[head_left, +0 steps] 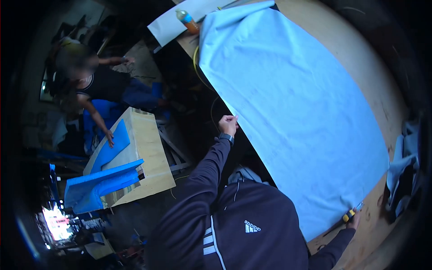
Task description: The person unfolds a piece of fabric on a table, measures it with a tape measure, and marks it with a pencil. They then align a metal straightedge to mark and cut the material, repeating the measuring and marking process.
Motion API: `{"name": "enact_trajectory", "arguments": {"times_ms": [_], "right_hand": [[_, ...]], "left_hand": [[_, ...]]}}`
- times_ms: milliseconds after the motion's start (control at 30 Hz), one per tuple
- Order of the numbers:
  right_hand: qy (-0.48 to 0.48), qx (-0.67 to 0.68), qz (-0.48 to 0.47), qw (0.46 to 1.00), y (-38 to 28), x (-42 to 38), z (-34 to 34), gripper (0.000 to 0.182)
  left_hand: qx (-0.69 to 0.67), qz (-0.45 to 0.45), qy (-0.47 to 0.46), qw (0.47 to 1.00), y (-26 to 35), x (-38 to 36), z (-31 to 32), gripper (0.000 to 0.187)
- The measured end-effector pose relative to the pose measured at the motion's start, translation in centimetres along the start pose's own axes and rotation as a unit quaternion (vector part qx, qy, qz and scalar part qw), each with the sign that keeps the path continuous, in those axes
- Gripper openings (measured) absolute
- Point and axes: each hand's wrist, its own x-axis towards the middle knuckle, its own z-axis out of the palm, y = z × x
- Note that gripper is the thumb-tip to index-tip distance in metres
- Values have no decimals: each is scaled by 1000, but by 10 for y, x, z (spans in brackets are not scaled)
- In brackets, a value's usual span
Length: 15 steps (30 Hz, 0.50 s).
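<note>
A large sheet of light blue material (297, 103) lies over the wooden table, wrinkled at its far end. My left hand (228, 125), with a dark watch on the wrist, pinches the sheet's near-left edge between thumb and fingers. At the sheet's lower right corner, my right hand (354, 220) is closed around a yellow and black tool (348, 215), perhaps a tape measure or cutter. Part of that hand is hidden behind the tool and the sleeve.
A bottle (187, 21) of orange liquid stands by a white sheet (166, 24) at the far end. To the left, another person (105, 85) touches blue foam (114, 146) on a wooden board (150, 157). Grey-blue cloth (402, 155) hangs at the right.
</note>
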Motion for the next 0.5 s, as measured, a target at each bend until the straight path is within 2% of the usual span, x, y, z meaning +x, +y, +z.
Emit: {"name": "enact_trajectory", "arguments": {"times_ms": [200,333,400,467,500], "right_hand": [[70,-38,-15,997,-16,-22,27,38],[66,-22,-12,998,-18,-30,34,34],[65,-13,-13,998,-9,-13,26,30],[87,-13,3,996,-10,-15,28,29],[109,-24,-23,993,-12,-26,36,26]], "left_hand": [[15,-19,2,1000,9,-8,0,21],[30,-3,28,999,-4,2,1,25],[135,99,54,984,-15,12,0,32],[254,224,104,935,1,6,0,37],[255,215,63,941,23,1,-3,43]]}}
